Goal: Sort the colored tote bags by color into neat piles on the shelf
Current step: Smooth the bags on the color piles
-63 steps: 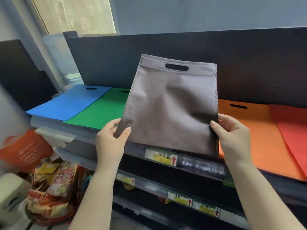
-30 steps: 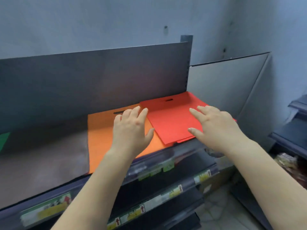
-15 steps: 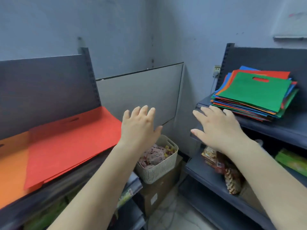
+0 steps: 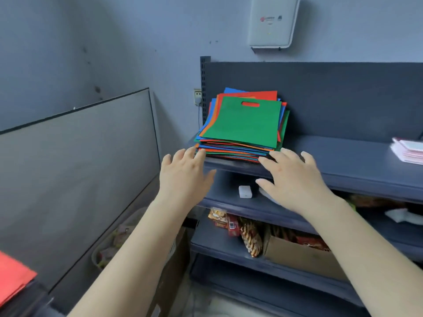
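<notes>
A mixed stack of tote bags (image 4: 238, 154) lies on the top board of a dark shelf (image 4: 348, 161); a green bag (image 4: 242, 122) is on top, with red, orange and blue edges showing under it. My left hand (image 4: 185, 175) reaches with straight fingers to the stack's front left corner. To the front right corner comes my right hand (image 4: 290, 177), fingers spread. Both hands hold nothing. A corner of a red bag (image 4: 13, 280) shows at the lower left.
A grey panel (image 4: 80, 170) leans against the wall on the left. Pink papers (image 4: 409, 149) lie at the shelf's right end. A white adapter (image 4: 245, 191) sits on the second board; snack packets (image 4: 249, 234) and a cardboard box (image 4: 304, 255) fill the lower one.
I laid the grey bag down between the green and orange ones, then turned right. Both empty hands have moved from the sorted shelf up to the front edge of the mixed stack.
</notes>
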The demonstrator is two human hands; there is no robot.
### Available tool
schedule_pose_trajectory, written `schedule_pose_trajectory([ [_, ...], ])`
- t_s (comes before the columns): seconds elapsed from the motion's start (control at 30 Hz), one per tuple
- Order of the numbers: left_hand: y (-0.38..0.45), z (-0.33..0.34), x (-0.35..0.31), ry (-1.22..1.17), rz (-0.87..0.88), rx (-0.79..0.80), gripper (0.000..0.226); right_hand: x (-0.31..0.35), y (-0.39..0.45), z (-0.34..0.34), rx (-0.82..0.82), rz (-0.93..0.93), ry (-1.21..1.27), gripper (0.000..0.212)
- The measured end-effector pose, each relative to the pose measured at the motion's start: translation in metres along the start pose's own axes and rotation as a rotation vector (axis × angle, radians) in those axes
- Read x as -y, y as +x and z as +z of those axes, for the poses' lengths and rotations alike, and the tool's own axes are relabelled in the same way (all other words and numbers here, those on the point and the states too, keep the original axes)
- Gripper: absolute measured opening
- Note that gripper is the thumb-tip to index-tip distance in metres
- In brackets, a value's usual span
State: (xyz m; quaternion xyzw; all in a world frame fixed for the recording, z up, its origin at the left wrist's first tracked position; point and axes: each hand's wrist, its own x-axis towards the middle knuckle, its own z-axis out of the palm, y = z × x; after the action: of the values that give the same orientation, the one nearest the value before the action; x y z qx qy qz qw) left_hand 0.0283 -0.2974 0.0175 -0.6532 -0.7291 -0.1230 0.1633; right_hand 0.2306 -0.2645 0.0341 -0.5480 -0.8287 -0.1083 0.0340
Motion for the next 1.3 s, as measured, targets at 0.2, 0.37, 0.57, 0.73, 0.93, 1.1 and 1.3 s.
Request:
schedule_pose_trajectory([
  [0.2, 0.1, 0.047, -0.007, -0.054, 0.084, 0.016, 0.049, -0.032, 0.061, 0.023, 0.016, 0.134, 0.009, 0.056],
  [0.37, 0.173, 0.091, -0.003, -0.041, 0.172, 0.089, 0.054, -0.053, 0.124, 0.043, 0.05, 0.22, 0.022, 0.056],
  [0.57, 0.234, 0.14, 0.004, -0.108, 0.2, 0.183, 0.058, -0.07, 0.183, 0.075, 0.101, 0.341, 0.172, 0.059],
  [0.73, 0.257, 0.167, 0.004, -0.181, 0.226, 0.187, 0.078, -0.081, 0.216, 0.096, 0.119, 0.477, 0.419, 0.061],
  [0.93, 0.264, 0.17, -0.01, -0.236, 0.33, 0.152, 0.102, -0.104, 0.232, 0.108, -0.064, 0.721, 0.688, 0.056],
  [1.1, 0.271, 0.172, -0.022, -0.316, 0.358, 0.172, 0.097, -0.135, 0.238, 0.119, -0.192, 0.809, 0.809, 0.033],
  [1.3, 0.288, 0.174, -0.004, -0.289, -0.086, 0.128, 0.059, -0.163, 0.242, 0.125, -0.374, 0.8, 0.74, 0.011],
])
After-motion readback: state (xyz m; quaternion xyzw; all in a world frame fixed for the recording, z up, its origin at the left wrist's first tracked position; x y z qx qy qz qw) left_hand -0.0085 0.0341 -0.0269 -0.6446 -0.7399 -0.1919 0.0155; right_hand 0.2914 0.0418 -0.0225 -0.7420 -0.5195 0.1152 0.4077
